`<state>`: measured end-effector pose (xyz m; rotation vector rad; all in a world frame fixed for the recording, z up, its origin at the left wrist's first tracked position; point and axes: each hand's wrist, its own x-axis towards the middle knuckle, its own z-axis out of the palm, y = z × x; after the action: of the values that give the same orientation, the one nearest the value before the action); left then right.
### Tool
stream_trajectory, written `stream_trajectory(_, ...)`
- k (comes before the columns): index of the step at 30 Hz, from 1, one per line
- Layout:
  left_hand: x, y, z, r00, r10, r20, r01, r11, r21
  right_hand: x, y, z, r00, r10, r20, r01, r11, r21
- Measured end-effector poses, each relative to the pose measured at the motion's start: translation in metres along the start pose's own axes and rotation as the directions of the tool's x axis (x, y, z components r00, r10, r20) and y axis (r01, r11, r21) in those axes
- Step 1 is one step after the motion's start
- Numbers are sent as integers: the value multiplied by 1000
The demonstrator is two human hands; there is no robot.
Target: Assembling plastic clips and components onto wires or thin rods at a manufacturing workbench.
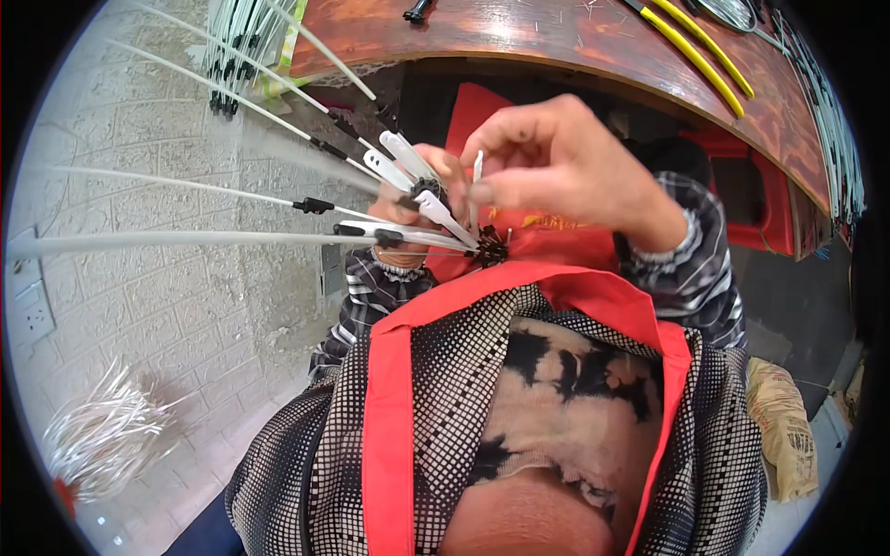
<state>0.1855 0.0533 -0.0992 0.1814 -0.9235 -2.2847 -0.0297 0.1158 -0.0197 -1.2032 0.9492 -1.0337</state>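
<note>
My right hand (556, 167) is up close in front of my chest, thumb and forefinger pinched together on a short white plastic strip (477, 176) that stands nearly upright. Just at seven o'clock from that pinch sits the small black ring-shaped hub (489, 246), where the white ribs come together. My left hand (408, 218) lies mostly hidden behind those ribs; its fingers are curled round the bundle near the hub, though I cannot tell how tightly. The long thin white ribs with black joints (232, 193) fan out from the hub toward nine and ten o'clock, over the pale brick-patterned wall (139, 306). At twelve o'clock the curved reddish-brown wooden tabletop (556, 37) carries yellow-handled tools (705, 51). A loose heap of white rods (102, 431) lies on the floor at eight o'clock, and a tan sack (783, 426) at four o'clock.
</note>
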Motion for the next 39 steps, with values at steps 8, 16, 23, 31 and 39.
stream_trajectory(8,-13,11,9,972,-138,-191,180,957,228,31,-9,-22,942,-215,259,164,965,204)
stream_trajectory(16,14,8,-37,950,-185,251,194,981,-12,41,-23,-16,963,-96,250,91,995,33)
stream_trajectory(23,39,4,-29,690,-206,694,306,952,-22,60,-17,1,944,-133,303,188,969,-160)
stream_trajectory(31,26,1,-11,856,-1,517,104,980,-170,65,-23,13,964,-170,203,222,935,-275)
stream_trajectory(39,13,3,-7,945,-9,327,106,955,-278,53,-10,-2,953,14,303,-55,990,127)
